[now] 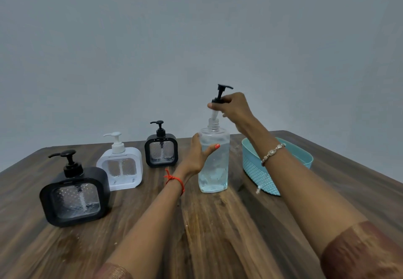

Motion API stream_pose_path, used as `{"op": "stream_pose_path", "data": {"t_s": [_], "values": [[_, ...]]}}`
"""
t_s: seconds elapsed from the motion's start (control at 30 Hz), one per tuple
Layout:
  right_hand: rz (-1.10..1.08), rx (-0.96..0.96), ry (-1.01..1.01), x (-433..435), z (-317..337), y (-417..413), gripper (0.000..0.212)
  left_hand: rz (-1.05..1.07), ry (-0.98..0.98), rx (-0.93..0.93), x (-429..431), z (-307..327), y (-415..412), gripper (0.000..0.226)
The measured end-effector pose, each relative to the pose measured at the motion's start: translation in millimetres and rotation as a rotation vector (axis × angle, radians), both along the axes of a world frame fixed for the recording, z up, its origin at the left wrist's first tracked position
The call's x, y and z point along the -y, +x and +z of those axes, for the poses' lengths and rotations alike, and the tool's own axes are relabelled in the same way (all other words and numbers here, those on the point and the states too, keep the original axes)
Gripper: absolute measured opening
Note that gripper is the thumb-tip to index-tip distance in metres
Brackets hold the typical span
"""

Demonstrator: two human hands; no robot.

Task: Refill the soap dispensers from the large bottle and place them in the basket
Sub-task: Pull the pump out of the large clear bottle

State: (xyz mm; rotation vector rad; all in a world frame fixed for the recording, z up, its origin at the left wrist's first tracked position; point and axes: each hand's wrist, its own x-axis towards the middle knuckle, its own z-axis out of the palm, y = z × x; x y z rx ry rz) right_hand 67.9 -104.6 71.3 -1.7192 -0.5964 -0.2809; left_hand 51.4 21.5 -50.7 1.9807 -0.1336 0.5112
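The large clear bottle [214,169] of pale blue liquid stands upright mid-table. My left hand [199,155] grips its left side, thumb across the front. My right hand [234,107] pinches the black pump top [220,94] and holds it lifted above the bottle's open threaded neck, its tube still dipping inside. Three square dispensers stand to the left with pumps on: a black one [75,198] nearest, a white one [121,167], and a smaller-looking black one [161,151] farthest. The teal basket [259,169] sits right of the bottle, under my right forearm.
The wooden table [218,235] runs back to a plain grey wall. Its far edge lies just behind the dispensers and basket. A bracelet is on my right wrist and a red thread on my left.
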Motion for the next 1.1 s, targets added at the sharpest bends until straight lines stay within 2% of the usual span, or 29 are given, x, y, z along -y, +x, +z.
{"op": "stream_pose_path", "data": {"t_s": [0.1,0.23,0.47,0.63,0.83,1.1], "values": [[-0.023,0.028,0.071,6.0,19.2,-2.7,0.028,-0.009,-0.017,0.003,1.6,0.4,-2.7,0.084],[-0.040,0.041,0.070,13.1,37.2,-3.3,0.029,-0.017,-0.028,0.010,2.4,-0.9,-3.8,0.069],[-0.137,0.097,0.112,14.3,46.0,-6.8,0.040,-0.012,-0.016,0.034,3.5,-1.4,-4.4,0.068],[-0.159,0.121,0.158,12.4,50.0,-10.6,0.029,-0.001,-0.004,0.037,3.6,-0.7,-5.0,0.075],[-0.147,0.152,0.164,12.3,55.1,-16.0,0.028,-0.009,-0.020,0.022,4.1,-0.6,-6.5,0.068],[-0.158,0.264,0.298,46.5,72.7,-36.1,0.013,0.001,-0.028,0.041,7.3,1.5,-11.9,0.064]]}}
